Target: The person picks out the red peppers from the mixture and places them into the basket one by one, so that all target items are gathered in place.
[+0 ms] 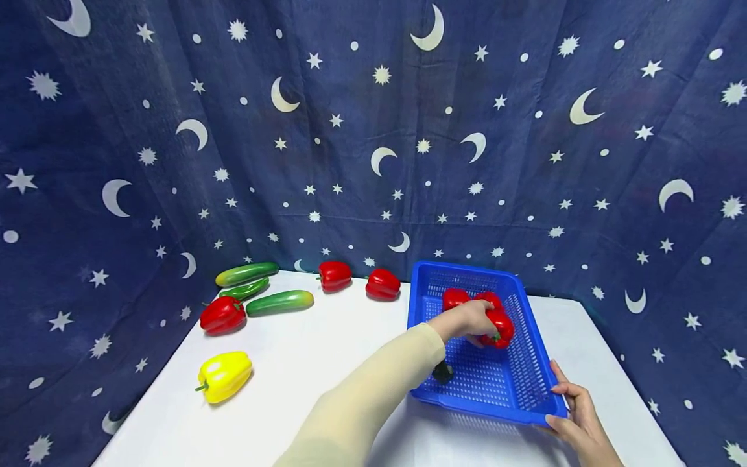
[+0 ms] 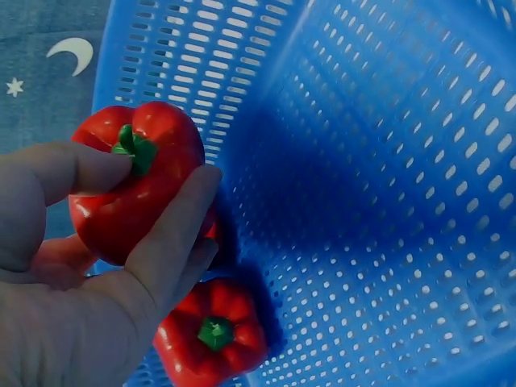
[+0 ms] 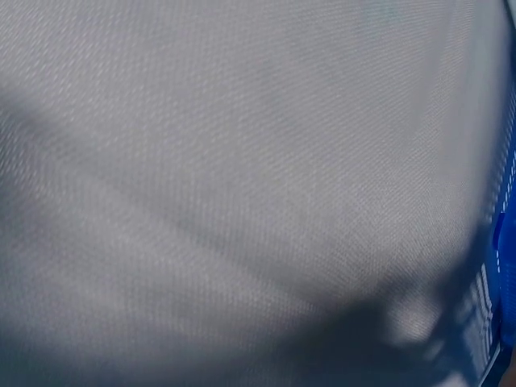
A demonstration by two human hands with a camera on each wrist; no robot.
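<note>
My left hand (image 1: 474, 319) reaches into the blue plastic basket (image 1: 467, 403) and grips a red bell pepper (image 1: 503, 329) between thumb and fingers. In the left wrist view that pepper (image 2: 121, 222) shows its green stem beside the thumb. Another red pepper (image 2: 211, 334) lies below the hand there. Inside the basket's far part are two more red peppers, one at the left (image 1: 455, 298) and one partly hidden behind the hand (image 1: 489, 298). With thumb and fingers, my right hand (image 1: 583, 421) holds the basket's near right corner. The right wrist view shows mostly white cloth (image 3: 242, 161).
Two red peppers, one (image 1: 335, 276) left of the other (image 1: 383, 284), lie at the table's back. At the left are a red pepper (image 1: 223, 316), a yellow pepper (image 1: 224, 377), and several long green vegetables (image 1: 280, 303). A starry blue curtain (image 1: 350, 130) hangs behind.
</note>
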